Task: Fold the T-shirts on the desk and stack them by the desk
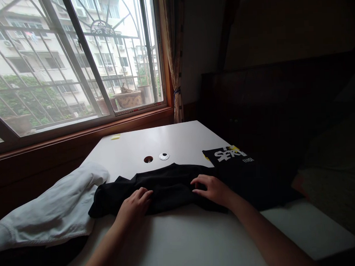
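The room is dark on the right and lit from the left by a window (85,70) with bars (128,65) beyond the glass; a tied curtain (176,67) hangs at its right side. Below is a white table (181,235), faintly shiny towards the back. A white cloth (52,207) lies rumpled at the left, a dark printed cloth (234,171) at the right, and a black cloth (170,195) crosswise between them. On the black cloth rests the left hand (136,200), fingers bent and close together. The right hand (210,188) is at its right part, thumb and forefinger curved with a gap between them.

Whether the left fingertips pinch the fabric, I cannot tell. The printed cloth sinks into shadow, and its border with the black cloth is hard to make out. A dark thing (44,256) under the white cloth is mostly covered, and both forearms (105,244) run out of view.

Counted: one window, one table, three cloths, two hands, one yellow slip (115,137), one silvery disc (164,156) and, just beside it, one round hole (148,159)
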Motion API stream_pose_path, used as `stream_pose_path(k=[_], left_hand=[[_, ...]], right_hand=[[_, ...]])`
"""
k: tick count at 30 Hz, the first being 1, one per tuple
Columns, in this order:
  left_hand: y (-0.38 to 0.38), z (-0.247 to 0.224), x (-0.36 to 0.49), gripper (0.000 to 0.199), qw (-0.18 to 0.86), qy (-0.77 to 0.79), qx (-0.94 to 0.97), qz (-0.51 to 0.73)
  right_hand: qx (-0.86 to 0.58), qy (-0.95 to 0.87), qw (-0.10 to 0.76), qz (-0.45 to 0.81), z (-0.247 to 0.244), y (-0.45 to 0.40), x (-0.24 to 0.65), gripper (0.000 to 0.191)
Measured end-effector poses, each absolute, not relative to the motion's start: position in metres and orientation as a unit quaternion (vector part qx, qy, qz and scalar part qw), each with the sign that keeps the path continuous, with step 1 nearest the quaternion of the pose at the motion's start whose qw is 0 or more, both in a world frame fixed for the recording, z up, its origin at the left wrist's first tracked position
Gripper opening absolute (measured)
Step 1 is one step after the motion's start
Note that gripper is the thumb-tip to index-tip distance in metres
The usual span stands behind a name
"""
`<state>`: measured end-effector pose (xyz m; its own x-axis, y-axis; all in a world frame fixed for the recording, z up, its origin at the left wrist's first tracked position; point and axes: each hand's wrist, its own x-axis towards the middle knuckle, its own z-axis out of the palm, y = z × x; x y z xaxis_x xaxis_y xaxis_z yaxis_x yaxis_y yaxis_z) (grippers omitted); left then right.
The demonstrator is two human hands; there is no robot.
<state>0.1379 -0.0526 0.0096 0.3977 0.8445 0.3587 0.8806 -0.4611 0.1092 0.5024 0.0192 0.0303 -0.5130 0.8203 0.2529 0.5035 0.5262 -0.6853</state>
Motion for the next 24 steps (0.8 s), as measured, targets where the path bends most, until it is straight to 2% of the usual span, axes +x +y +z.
stream_pose_path(k=[4, 6, 8, 11, 15, 18, 19, 23, 24], left_hand=[[-0.057, 0.017, 0.144, 0.02, 0.061, -0.531, -0.835, -0.132], [-0.06, 0.02, 0.148, 0.017, 0.084, -0.527, -0.839, -0.109], [-0.061, 0.022, 0.151, 0.017, 0.103, -0.52, -0.84, -0.114], [-0.063, 0.026, 0.15, 0.016, 0.118, -0.502, -0.836, -0.187], [-0.066, 0.035, 0.147, 0.014, 0.164, -0.473, -0.799, -0.332], [-0.069, 0.039, 0.145, 0.017, 0.217, -0.446, -0.767, -0.407], [-0.07, 0.039, 0.145, 0.02, 0.23, -0.43, -0.761, -0.428], [-0.073, 0.037, 0.148, 0.036, 0.243, -0.36, -0.753, -0.494], [-0.075, 0.036, 0.149, 0.041, 0.23, -0.339, -0.76, -0.505]], right_hand=[[-0.431, -0.838, 0.202, 0.266, 0.027, 0.02, 0.504, 0.044], [-0.42, -0.856, 0.178, 0.242, 0.028, 0.018, 0.502, 0.04], [-0.396, -0.875, 0.169, 0.224, 0.028, 0.016, 0.499, 0.028], [-0.354, -0.898, 0.183, 0.186, 0.027, 0.014, 0.495, 0.009], [-0.326, -0.905, 0.242, 0.13, 0.03, 0.011, 0.494, 0.009], [-0.299, -0.893, 0.308, 0.136, 0.037, 0.006, 0.492, 0.003], [-0.284, -0.892, 0.322, 0.141, 0.039, 0.003, 0.489, 0.006], [-0.239, -0.913, 0.311, 0.114, 0.038, -0.01, 0.469, 0.059], [-0.236, -0.921, 0.297, 0.089, 0.035, -0.012, 0.463, 0.064]])
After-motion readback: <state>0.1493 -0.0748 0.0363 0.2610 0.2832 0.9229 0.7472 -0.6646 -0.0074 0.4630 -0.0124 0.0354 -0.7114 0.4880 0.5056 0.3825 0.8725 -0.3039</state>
